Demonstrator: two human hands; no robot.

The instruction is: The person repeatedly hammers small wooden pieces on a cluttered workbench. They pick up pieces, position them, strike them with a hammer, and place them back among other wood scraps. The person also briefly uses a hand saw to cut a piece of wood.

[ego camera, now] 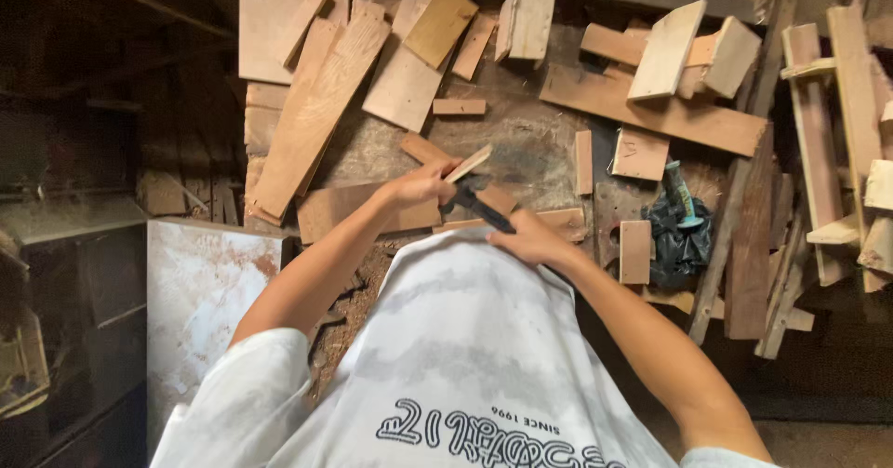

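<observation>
I see the fingers of the left hand (420,185), at the centre of the frame, closed around one end of a thin wood strip (468,163); the strip angles up to the right, its far end free. Just below, the right hand (526,240) is curled shut on the handle end of a dark tool (476,202). The tool's head lies directly beneath the strip; I cannot tell whether the two touch, nor exactly what kind of tool it is.

Both hands sit over a worn workbench (530,147) littered with offcuts. A long plank (312,114) leans diagonally at upper left of centre, with a square board (406,85) and a darker tan piece (441,23) beside it. A pale block (527,21) stands at top centre. A long board (651,110) crosses the upper right, carrying lighter blocks. A small upright piece (635,251) lies right of the right hand, next to a black bag (674,235) with a green-handled tool (681,193) resting on it.

A slatted wood frame (837,124) occupies the far right. A pale stained slab (200,287) stands at lower left. The person's white printed shirt (465,366) fills the bottom of the frame.
</observation>
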